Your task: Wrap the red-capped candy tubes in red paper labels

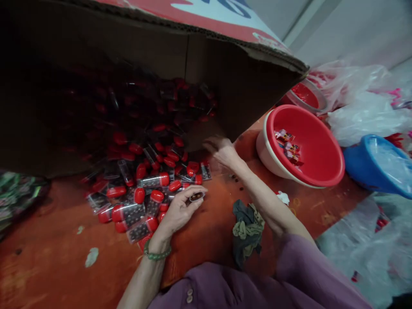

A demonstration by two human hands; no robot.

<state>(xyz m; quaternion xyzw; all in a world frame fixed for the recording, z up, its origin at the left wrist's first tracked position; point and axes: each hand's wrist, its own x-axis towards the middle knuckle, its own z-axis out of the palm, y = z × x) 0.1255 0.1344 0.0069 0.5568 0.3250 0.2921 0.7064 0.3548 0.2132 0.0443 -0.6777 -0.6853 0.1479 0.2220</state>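
Note:
My left hand (182, 210), a green bead bracelet at its wrist, grips a small clear tube (197, 196) by its sides. The tube's oval end faces me, and dark round pieces show inside it. My right hand (222, 151) is at the lower right of the carton's opening, its fingers smeared by motion and shadow. Whether it holds anything is hidden. Beside my left hand lies a heap of clear tubes with red caps (128, 212), filled with dark beads. The heap runs back into the shaded cardboard carton (238, 81).
Several dark beads (237, 180) lie loose on the orange-red tabletop (206, 240). A crumpled dark and olive cloth (246, 231) sits near my right forearm. To the right stand a red basin (322, 141) holding small packets, a blue basin (362, 165) and plastic bags (370, 116).

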